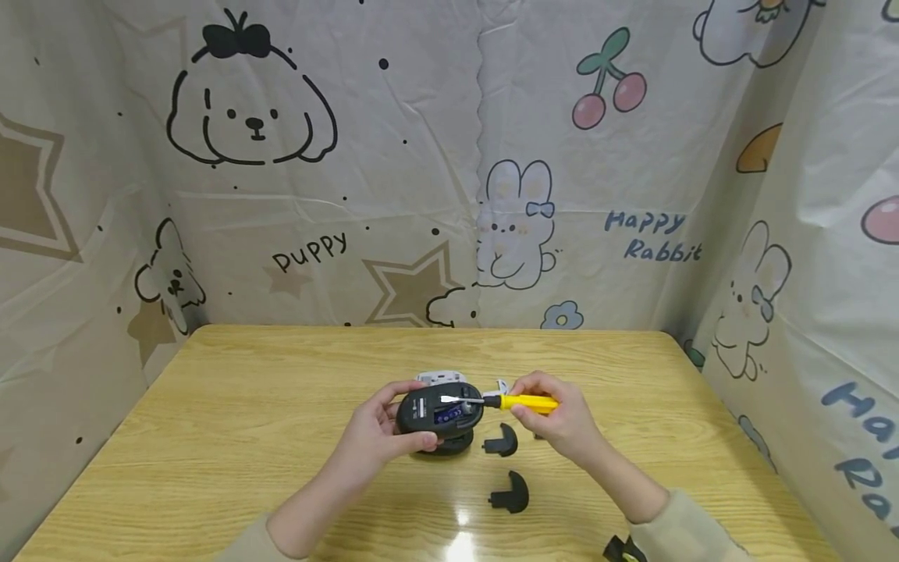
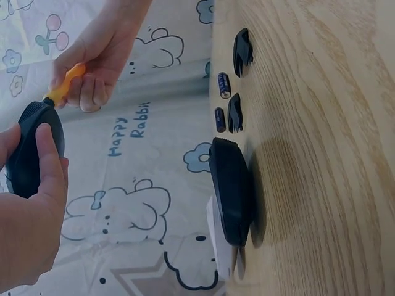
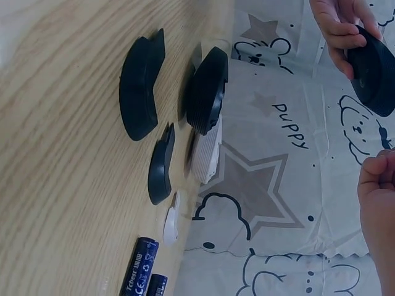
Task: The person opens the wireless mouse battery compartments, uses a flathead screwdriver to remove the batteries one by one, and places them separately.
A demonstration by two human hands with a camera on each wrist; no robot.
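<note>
My left hand (image 1: 382, 428) grips a black computer mouse (image 1: 410, 420) above the table, its underside turned up and its battery bay uncovered. Inside that bay lies a blue battery (image 1: 447, 414). The yellow handle of a screwdriver (image 1: 532, 403) is held in my right hand (image 1: 565, 417). Its metal shaft reaches left across the bay, with the flat tip over the mouse's underside near the battery. In the left wrist view, the fingers wrap the mouse's sides while the screwdriver meets its far end.
A second black mouse (image 2: 229, 191) rests on the table (image 1: 281, 390) below, a white mouse (image 1: 441, 377) behind it. To the right lie two black mouse covers (image 1: 518, 492), a small white cover (image 3: 171, 223) and two loose blue batteries (image 3: 142, 266). Printed curtains (image 1: 393, 156) surround the table.
</note>
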